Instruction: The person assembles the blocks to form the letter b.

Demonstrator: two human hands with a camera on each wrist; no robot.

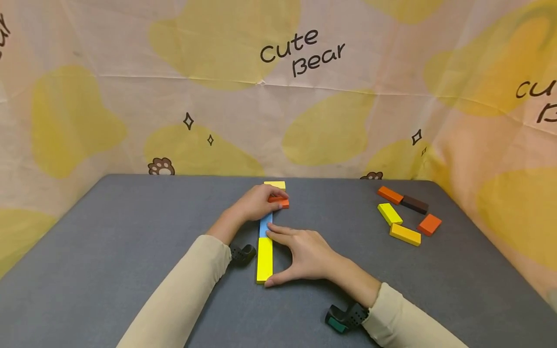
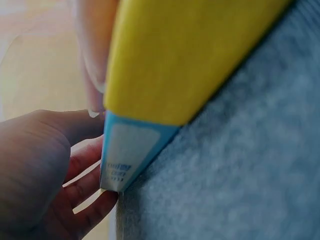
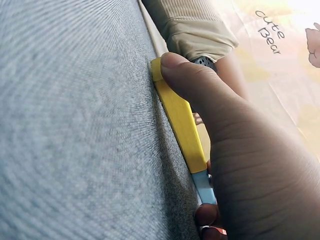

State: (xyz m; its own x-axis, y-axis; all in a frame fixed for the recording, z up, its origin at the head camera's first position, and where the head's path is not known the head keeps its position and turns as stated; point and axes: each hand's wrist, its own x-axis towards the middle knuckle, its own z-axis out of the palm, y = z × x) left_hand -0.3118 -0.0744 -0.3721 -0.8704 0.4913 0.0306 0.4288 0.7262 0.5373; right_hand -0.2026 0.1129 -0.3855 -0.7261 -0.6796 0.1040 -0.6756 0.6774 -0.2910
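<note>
A straight row of blocks runs away from me in the head view. Nearest lies a yellow block (image 1: 264, 261), end to end with a blue block (image 1: 265, 226). Farther along, an orange block (image 1: 284, 203) lies crosswise, and a pale yellow block (image 1: 275, 185) sits at the far end. My left hand (image 1: 257, 203) pinches the orange block, fingers over its far side and thumb on its near side. Beside the row, my right hand (image 1: 311, 253) spans the yellow block, thumb at its near end and fingertips at the blue block. The right wrist view shows that thumb (image 3: 187, 75) against the yellow end.
To the right lie several loose blocks: an orange block (image 1: 390, 195), a dark brown block (image 1: 415, 204), a lemon yellow block (image 1: 389, 213), a golden yellow block (image 1: 405, 234) and a second orange block (image 1: 429, 224). A patterned cloth (image 1: 235, 116) hangs behind the grey table (image 1: 143, 232).
</note>
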